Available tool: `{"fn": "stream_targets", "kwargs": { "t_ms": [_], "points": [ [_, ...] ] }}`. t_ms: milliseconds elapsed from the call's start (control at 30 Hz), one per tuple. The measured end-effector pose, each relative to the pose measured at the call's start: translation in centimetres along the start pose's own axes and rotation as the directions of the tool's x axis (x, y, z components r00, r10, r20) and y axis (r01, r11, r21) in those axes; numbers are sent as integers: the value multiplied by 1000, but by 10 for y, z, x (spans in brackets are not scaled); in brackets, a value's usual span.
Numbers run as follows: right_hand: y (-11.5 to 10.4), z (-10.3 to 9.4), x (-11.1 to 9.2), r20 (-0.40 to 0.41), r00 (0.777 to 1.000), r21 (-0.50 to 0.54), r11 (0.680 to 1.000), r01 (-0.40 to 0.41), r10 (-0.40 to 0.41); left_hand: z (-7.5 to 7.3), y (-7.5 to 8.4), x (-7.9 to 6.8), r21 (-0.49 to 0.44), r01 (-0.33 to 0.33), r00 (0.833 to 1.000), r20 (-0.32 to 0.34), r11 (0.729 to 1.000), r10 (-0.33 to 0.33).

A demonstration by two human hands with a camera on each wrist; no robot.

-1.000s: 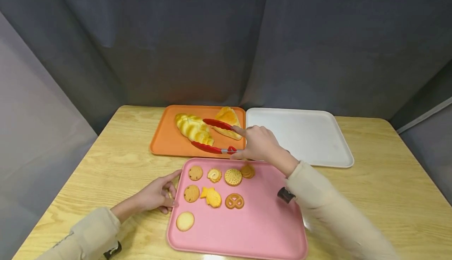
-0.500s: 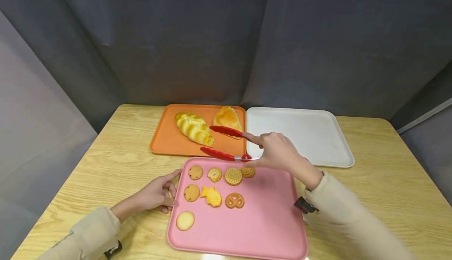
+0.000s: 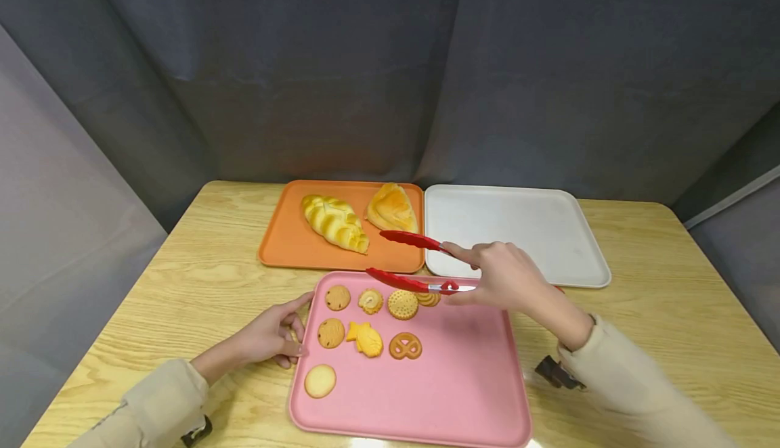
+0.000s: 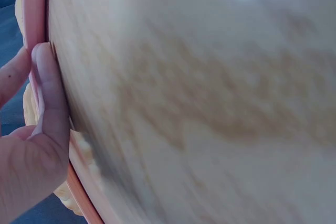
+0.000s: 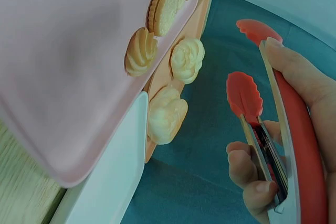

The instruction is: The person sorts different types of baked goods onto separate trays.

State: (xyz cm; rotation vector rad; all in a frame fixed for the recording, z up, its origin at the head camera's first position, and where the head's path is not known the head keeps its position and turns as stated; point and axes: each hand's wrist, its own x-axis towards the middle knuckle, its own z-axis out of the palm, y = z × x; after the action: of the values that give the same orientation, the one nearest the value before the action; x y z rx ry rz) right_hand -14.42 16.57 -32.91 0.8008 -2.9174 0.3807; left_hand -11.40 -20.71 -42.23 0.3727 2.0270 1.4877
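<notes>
My right hand (image 3: 508, 275) grips red-tipped tongs (image 3: 399, 280), whose two arms stand apart with nothing between them. They hover over the pink tray's far edge and the front of the orange tray (image 3: 280, 252). On that orange tray lie a braided bread loaf (image 3: 334, 223) and a folded triangular pastry (image 3: 392, 208). My left hand (image 3: 268, 333) rests at the left rim of the pink tray (image 3: 451, 400), its index finger straight toward the corner and its thumb touching the rim. In the right wrist view, thumb and fingers wrap the tongs (image 5: 302, 150).
Cookies lie on the pink tray, among them a fish-shaped one (image 3: 365, 340), a pretzel (image 3: 405, 346) and a round pale one (image 3: 319, 381). A white tray (image 3: 518, 231) stands beside the orange one. Dark curtains (image 3: 341, 69) hang behind the table.
The right hand has drawn the spread tongs rightward and nearer to me, away from the loaf on the orange tray. The left hand and the trays stay put.
</notes>
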Motion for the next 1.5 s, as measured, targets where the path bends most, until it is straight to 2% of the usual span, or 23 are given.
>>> {"fn": "stream_targets", "kwargs": {
  "t_ms": [533,833,1133,1500],
  "points": [
    [17,-12,-41,26,1000,-3,1000,2,-2,0,3,-2,-2,2,1000,3,1000,-2],
    [28,-8,-63,4,999,-7,999,35,-35,2,-1,-2,-14,9,1000,-1,1000,-9],
    [33,-8,-71,38,999,21,1000,14,-14,2,-1,-1,-4,5,1000,-6,1000,-5],
    [39,-1,-76,48,999,-29,999,13,-11,0,0,1,2,4,1000,-2,1000,-4]
  ]
}}
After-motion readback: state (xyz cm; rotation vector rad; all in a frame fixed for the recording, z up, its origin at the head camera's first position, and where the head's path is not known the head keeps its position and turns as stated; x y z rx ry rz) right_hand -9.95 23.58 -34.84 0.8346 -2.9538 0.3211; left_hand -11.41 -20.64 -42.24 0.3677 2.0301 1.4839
